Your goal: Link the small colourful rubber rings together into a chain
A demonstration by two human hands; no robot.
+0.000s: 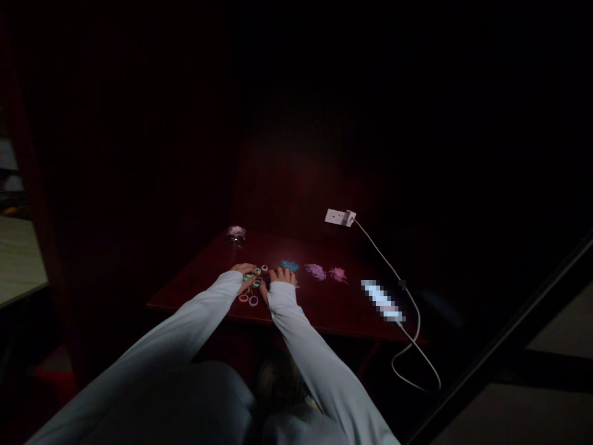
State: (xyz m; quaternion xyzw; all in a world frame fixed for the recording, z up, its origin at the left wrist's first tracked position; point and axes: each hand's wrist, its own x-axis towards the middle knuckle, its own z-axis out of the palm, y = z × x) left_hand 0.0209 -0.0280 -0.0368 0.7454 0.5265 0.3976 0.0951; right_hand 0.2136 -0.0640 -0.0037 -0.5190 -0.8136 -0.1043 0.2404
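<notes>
Both of my hands rest close together on a dark red table [319, 309], amid several small coloured rings [253, 300]. My left hand [245, 272] has its fingers curled over a green ring. My right hand [280, 275] lies beside it with fingers bent down among the rings; what it grips is too small and dim to make out. Both arms wear pale long sleeves. Just right of my right hand sit a blue pile of bands [290, 266], a purple pile [315, 271] and a pink pile [338, 274].
A small round clear container [236, 232] stands at the table's far left. A white wall socket [340, 217] holds a plug, and its white cable [412, 303] runs to a bright phone [382, 300] near the right edge. The surroundings are dark.
</notes>
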